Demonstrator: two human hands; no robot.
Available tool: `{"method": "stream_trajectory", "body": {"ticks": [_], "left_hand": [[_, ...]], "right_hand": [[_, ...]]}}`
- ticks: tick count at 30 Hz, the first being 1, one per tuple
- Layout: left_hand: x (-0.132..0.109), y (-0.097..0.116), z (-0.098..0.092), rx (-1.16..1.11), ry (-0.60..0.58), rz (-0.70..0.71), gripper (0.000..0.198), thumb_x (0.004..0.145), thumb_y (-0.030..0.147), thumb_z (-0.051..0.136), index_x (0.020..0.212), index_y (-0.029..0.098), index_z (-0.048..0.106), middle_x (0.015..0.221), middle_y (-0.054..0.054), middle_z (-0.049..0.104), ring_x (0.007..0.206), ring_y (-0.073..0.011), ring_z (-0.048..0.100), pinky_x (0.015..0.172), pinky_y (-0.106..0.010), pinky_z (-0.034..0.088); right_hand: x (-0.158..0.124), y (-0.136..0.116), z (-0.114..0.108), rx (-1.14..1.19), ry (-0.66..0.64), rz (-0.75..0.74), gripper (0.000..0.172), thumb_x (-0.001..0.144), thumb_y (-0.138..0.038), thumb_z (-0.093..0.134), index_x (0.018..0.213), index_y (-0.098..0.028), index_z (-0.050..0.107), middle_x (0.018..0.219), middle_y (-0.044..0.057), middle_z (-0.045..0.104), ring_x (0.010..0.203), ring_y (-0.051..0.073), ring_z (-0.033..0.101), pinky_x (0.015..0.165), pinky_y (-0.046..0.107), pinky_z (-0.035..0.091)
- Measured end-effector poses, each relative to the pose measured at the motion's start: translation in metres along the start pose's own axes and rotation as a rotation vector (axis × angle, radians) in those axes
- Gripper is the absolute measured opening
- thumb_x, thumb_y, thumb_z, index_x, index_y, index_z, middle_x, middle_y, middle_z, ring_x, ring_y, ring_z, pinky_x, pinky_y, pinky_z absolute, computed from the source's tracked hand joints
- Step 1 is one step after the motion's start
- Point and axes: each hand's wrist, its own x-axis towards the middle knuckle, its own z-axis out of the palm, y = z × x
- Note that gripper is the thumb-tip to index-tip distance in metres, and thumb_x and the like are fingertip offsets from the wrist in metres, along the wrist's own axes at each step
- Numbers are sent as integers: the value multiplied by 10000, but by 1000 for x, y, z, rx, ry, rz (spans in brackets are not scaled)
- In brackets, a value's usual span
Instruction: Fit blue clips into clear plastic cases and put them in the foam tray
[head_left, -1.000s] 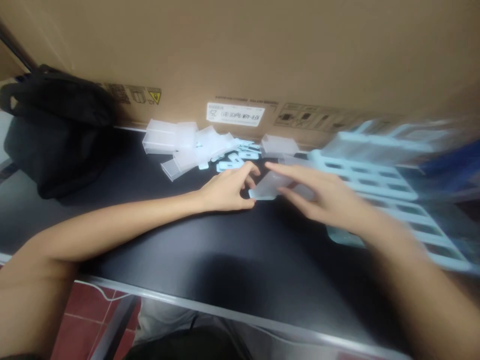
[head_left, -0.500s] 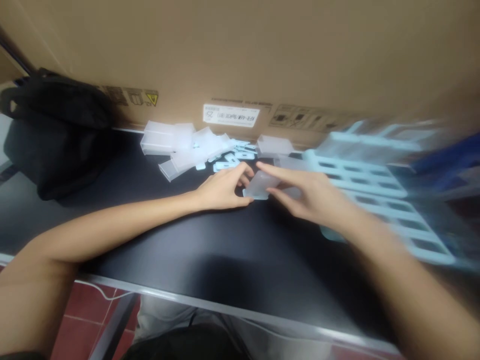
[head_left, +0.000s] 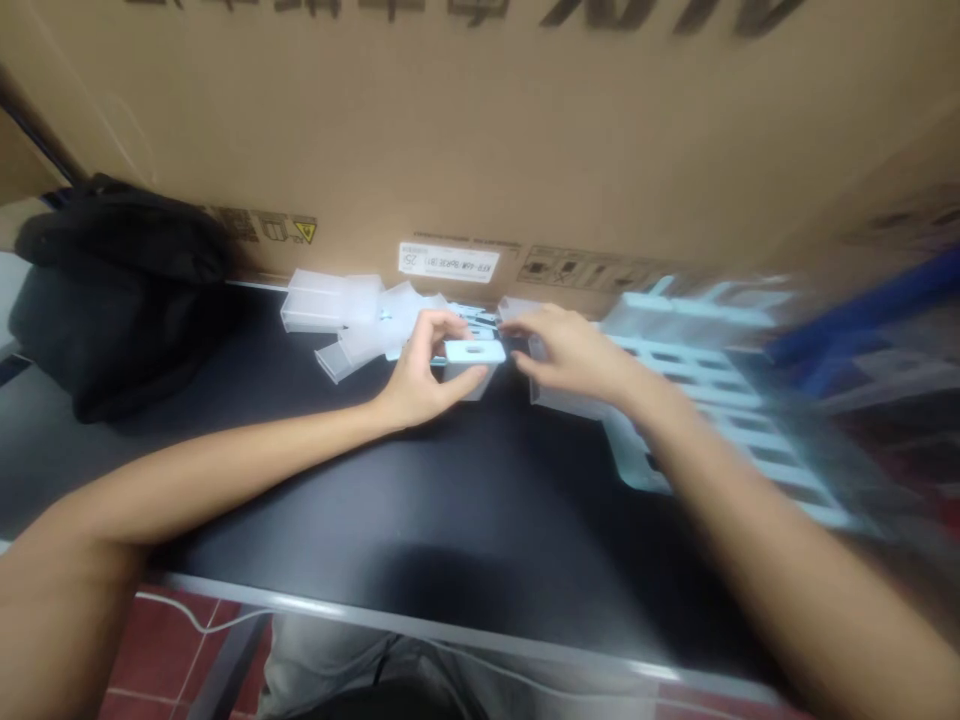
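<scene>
My left hand [head_left: 424, 375] grips a small translucent box with a light blue slotted lid [head_left: 475, 351] on top, upright just above the black table. My right hand [head_left: 559, 345] is to the right of that box, thumb and fingers apart, and it does not touch the box. Past its fingertips lies a clear container [head_left: 517, 308], partly covered by the hand. Loose blue pieces [head_left: 480, 330] lie behind the held box. Several translucent containers [head_left: 322, 300] are heaped at the back left of my left hand.
A black bag [head_left: 112, 300] sits on the left of the table. A large cardboard box [head_left: 450, 130] stands along the back. Light blue racks with rectangular openings [head_left: 720, 385] are on the right, partly under my right forearm, beside a blue object [head_left: 862, 310].
The box in my left hand has turned, and its blue slotted lid now faces up. My right hand has let go of the box and moved slightly away.
</scene>
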Motion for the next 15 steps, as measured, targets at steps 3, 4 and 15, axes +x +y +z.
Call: {"method": "stream_trajectory", "body": {"ticks": [3, 4, 15], "left_hand": [[0, 3, 0, -6, -95, 32, 349, 903, 377, 694, 1139, 231, 483, 1179, -84, 630, 1085, -194, 645, 936, -345, 536], [-1, 4, 0, -5, -128, 34, 326, 902, 386, 700, 1110, 226, 507, 1151, -82, 634, 1063, -195, 642, 910, -337, 542], [-2, -3, 0, 47, -332, -11, 404, 889, 457, 732, 1169, 228, 551, 1177, -88, 668, 884, -175, 681, 780, -320, 580]], "right_hand": [[34, -7, 5, -151, -84, 34, 307, 903, -213, 542, 1157, -138, 698, 1111, 179, 736, 1075, 314, 636, 914, 407, 459], [44, -9, 6, -194, -116, 42, 296, 914, -217, 546, 1155, -135, 698, 1103, 190, 735, 1068, 316, 635, 892, 397, 454], [93, -2, 26, -197, -273, 105, 362, 870, -173, 595, 1210, -154, 717, 1095, 154, 759, 979, 279, 702, 778, 336, 465]]}}
